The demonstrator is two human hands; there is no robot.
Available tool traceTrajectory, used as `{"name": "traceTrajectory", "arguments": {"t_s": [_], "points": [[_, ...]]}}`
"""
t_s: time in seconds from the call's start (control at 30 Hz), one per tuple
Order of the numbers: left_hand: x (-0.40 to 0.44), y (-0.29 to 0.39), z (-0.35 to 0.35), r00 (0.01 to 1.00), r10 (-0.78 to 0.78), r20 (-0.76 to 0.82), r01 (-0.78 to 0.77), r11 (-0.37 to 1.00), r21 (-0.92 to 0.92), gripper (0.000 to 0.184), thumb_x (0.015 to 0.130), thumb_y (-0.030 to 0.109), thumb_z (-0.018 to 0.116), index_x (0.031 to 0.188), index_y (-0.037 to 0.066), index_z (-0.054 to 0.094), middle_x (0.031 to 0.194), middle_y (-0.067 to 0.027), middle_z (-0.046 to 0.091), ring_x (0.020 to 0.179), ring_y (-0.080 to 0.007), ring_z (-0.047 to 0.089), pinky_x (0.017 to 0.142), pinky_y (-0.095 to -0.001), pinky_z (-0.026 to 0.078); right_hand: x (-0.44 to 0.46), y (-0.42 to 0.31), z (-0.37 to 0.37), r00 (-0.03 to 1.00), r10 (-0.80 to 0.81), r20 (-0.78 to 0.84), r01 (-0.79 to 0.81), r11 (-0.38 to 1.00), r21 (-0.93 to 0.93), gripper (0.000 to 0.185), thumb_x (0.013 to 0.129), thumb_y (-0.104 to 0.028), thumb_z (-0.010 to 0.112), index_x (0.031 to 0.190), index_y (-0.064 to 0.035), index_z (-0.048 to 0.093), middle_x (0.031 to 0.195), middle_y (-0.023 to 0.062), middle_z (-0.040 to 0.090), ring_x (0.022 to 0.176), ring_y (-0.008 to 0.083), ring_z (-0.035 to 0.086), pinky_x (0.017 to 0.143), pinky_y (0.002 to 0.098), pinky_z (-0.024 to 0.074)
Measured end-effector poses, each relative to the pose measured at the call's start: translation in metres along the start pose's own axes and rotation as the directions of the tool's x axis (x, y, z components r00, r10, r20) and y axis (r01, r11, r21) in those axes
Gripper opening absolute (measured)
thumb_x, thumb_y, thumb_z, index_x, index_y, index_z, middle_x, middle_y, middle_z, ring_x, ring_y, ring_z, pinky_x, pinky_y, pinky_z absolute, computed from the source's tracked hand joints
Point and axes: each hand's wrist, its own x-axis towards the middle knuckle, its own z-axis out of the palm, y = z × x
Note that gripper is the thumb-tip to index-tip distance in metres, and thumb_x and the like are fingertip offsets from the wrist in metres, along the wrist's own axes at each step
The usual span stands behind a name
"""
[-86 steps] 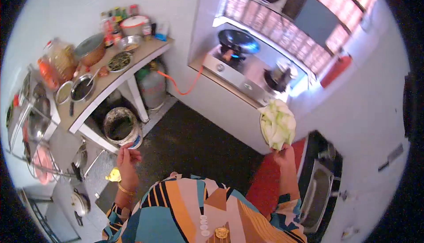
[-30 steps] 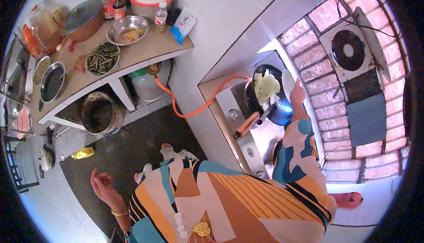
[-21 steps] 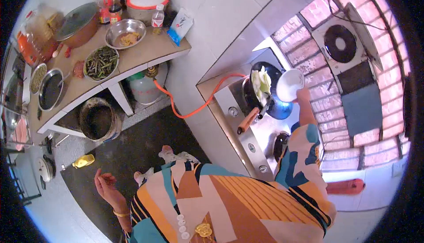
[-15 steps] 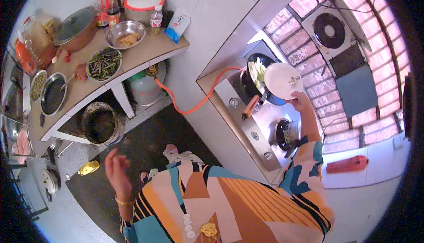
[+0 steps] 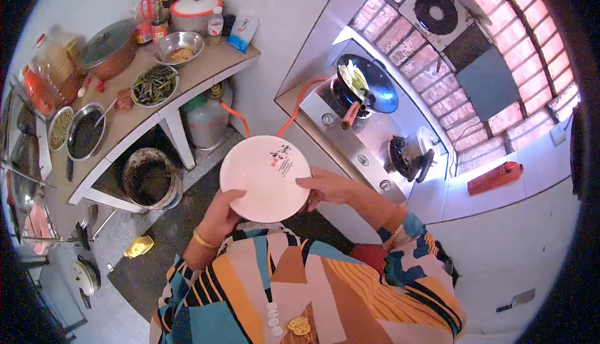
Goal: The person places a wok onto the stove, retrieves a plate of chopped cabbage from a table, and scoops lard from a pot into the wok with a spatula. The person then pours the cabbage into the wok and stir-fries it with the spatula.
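A white plate (image 5: 264, 181) with dark printed writing is held in front of my body. My left hand (image 5: 223, 213) grips its lower left edge, thumb over the rim. On the right edge, my right hand (image 5: 325, 189) holds it the same way, fingers partly hidden beneath. On the stove at the right stands a dark wok (image 5: 382, 91), with pale green leafy vegetable pieces (image 5: 354, 79) at its left side. The wok's wooden handle (image 5: 350, 115) points toward me.
A counter (image 5: 209, 72) at the left bears a bowl of cut green vegetables (image 5: 155, 85), a metal bowl (image 5: 179, 48), a lidded pot (image 5: 196, 13) and bottles. Beneath are a gas cylinder (image 5: 206, 122) and a bucket (image 5: 150, 178). A small pot (image 5: 417, 146) sits on the nearer burner.
The plate has moved from over the wok to in front of my body. My left hand has come up and taken hold of it too. The vegetable pieces now show in the wok.
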Motion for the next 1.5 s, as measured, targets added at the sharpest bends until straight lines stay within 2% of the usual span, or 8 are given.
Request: {"name": "traceTrajectory", "arguments": {"t_s": [0.1,0.17,0.23,0.57,0.83,1.03,1.13,1.5], "points": [[-0.021,-0.011,-0.032,0.991,0.069,-0.118,-0.082,0.991,-0.107,0.045,0.071,0.012,0.049,0.112,-0.003,0.041,0.101,-0.0123,0.053,0.093,-0.0234,0.055,0.074,-0.0344,0.049,0.013,-0.025,-0.054,0.993,-0.109,0.039,0.113,0.835,-0.539,0.042,0.081,-0.024,0.047,0.116,-0.0027,0.039,0.087,0.0140,0.060,0.061,0.0220,0.060,0.044,0.0320,0.0485],[-0.057,-0.001,-0.020,0.947,0.248,-0.204,-0.223,0.965,0.139,0.044,0.069,0.011,0.047,0.109,-0.006,0.042,0.100,-0.0162,0.053,0.092,-0.0258,0.055,0.078,-0.0367,0.047,0.026,-0.050,-0.107,0.839,-0.363,-0.405,-0.504,-0.235,-0.831,0.031,0.081,-0.018,0.043,0.107,-0.0013,0.044,0.083,0.0191,0.059,0.063,0.0283,0.060,0.047,0.0366,0.0480],[-0.066,-0.011,-0.038,0.916,0.212,-0.342,-0.266,0.957,-0.120,0.043,0.066,0.010,0.047,0.106,-0.004,0.042,0.100,-0.0156,0.052,0.090,-0.0273,0.054,0.080,-0.0373,0.045,0.020,-0.048,-0.191,0.648,-0.762,0.020,-0.201,-0.196,-0.960,0.022,0.078,-0.009,0.042,0.099,-0.0042,0.047,0.074,0.0185,0.057,0.071,0.0317,0.058,0.057,0.0433,0.0449],[-0.099,-0.080,-0.070,0.492,0.339,-0.802,-0.645,0.760,-0.075,0.046,0.063,0.016,0.050,0.106,0.001,0.045,0.099,-0.0131,0.051,0.091,-0.0274,0.053,0.077,-0.0380,0.046,0.080,-0.053,-0.359,0.830,-0.546,-0.113,-0.363,-0.375,-0.853,0.019,0.066,-0.021,0.059,0.084,-0.0160,0.057,0.079,0.0108,0.058,0.077,0.0294,0.057,0.065,0.0421,0.0451],[-0.126,-0.140,-0.122,0.493,0.272,-0.827,-0.673,0.722,-0.163,0.045,0.066,0.008,0.045,0.110,0.002,0.043,0.107,-0.0128,0.049,0.096,-0.0224,0.051,0.080,-0.0359,0.044,0.007,-0.145,-0.384,0.285,-0.812,-0.510,-0.459,0.352,-0.816,0.035,0.068,-0.040,0.058,0.073,-0.0057,0.061,0.066,0.0121,0.061,0.061,0.0252,0.060,0.055,0.0366,0.0460],[-0.097,-0.101,-0.084,0.401,0.296,-0.867,-0.507,0.860,0.059,0.044,0.063,0.012,0.047,0.106,0.002,0.046,0.100,-0.0097,0.052,0.091,-0.0224,0.052,0.076,-0.0333,0.044,-0.011,-0.153,-0.437,0.245,-0.385,-0.890,-0.035,0.914,-0.405,0.044,0.073,-0.046,0.052,0.061,-0.0031,0.053,0.047,0.0077,0.048,0.038,0.0175,0.048,0.034,0.0265,0.0370],[-0.074,-0.077,-0.061,0.460,0.280,-0.843,-0.480,0.877,0.030,0.043,0.063,0.012,0.048,0.105,0.004,0.046,0.097,-0.0082,0.053,0.088,-0.0216,0.053,0.074,-0.0320,0.044,0.034,-0.109,-0.466,0.466,-0.327,-0.822,0.430,0.896,-0.113,0.041,0.074,-0.041,0.050,0.073,0.0003,0.052,0.055,0.0115,0.051,0.044,0.0204,0.054,0.036,0.0278,0.0436],[-0.015,-0.051,-0.031,0.649,0.352,-0.675,-0.549,0.830,-0.095,0.047,0.063,0.012,0.047,0.109,0.003,0.044,0.102,-0.0092,0.052,0.095,-0.0238,0.051,0.079,-0.0349,0.044,0.035,-0.061,-0.479,0.199,-0.267,-0.943,0.817,0.576,0.009,0.034,0.075,-0.026,0.050,0.079,0.0068,0.048,0.069,0.0209,0.052,0.054,0.0285,0.058,0.048,0.0299,0.0527]]}}
